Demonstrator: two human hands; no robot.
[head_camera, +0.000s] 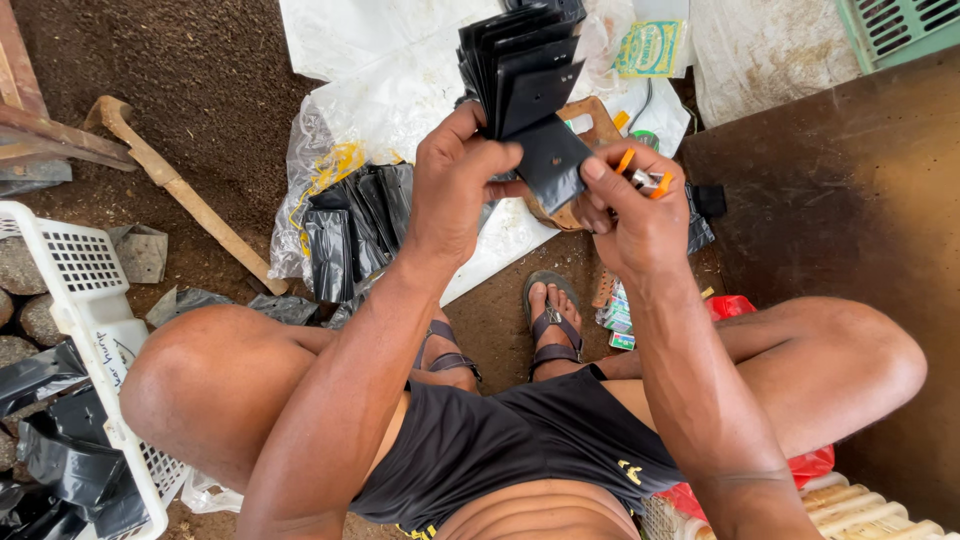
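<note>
Head view: left hand (455, 185) grip holds black bag stack (520, 70); right hand (635, 215) pinches one bag (550, 165).

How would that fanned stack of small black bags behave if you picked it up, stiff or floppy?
Probably floppy and light: the black bags look like thin plastic film, and the front one bends where the right hand pinches it. Likely slippery too, since the left hand grips the stack while the sheets splay apart in a fan.

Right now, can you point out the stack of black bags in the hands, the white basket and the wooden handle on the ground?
stack of black bags (522, 75), head view, on the fanned upper bags.
white basket (70, 265), head view, on its slotted wall.
wooden handle (190, 200), head view, on the middle of the shaft.
</note>
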